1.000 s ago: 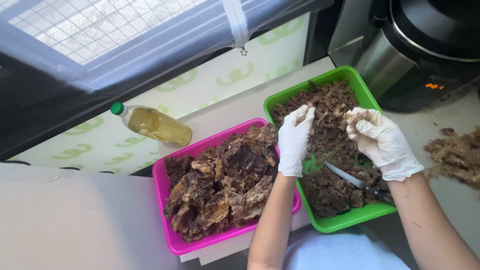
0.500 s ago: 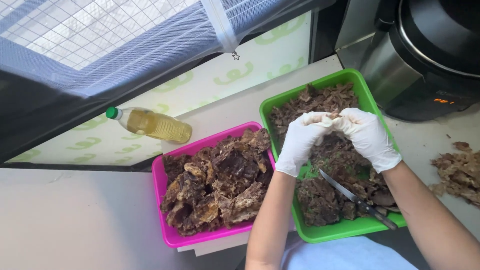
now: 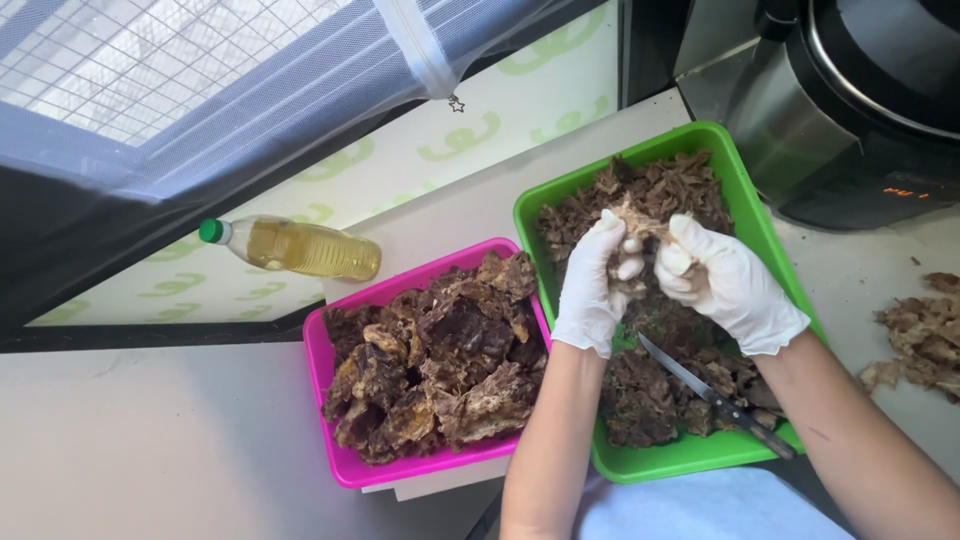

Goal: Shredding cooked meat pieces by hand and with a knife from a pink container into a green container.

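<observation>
Both hands gloved in white, held over the middle of the green tray (image 3: 768, 222). Left hand (image 3: 592, 285) and right hand (image 3: 725, 283) close together, fingers curled, pinching a pale, ragged piece of dried meat (image 3: 635, 216) between them at the fingertips; piece lifted just above the tray's contents, thumbs pressed against it from below. Bare forearms below the glove cuffs, reaching up from the bottom edge of the view. Green tray filled with small, shredded brown bits, resting on the light surface (image 3: 470, 210). Scissors (image 3: 715, 396) lying inside the green tray on the shredded bits, blades pointing up toward the hands, dark handles near the tray's lower right corner, beside the right wrist. Pink tray (image 3: 323, 370) just beside the green one on its left, touching or nearly touching it along one side, heaped with larger dark brown slabs of dried meat. Plastic bottle (image 3: 295, 247) of yellow oil with a green cap, lying on its side above the pink tray, near the wall with the pale green pattern. Loose heap of brown scraps (image 3: 925, 335) on the surface at the far right, well apart from the trays. Large black and steel cooker (image 3: 850, 110) standing beyond the green tray in the upper right corner. Mesh window screen and netting across the upper left.
</observation>
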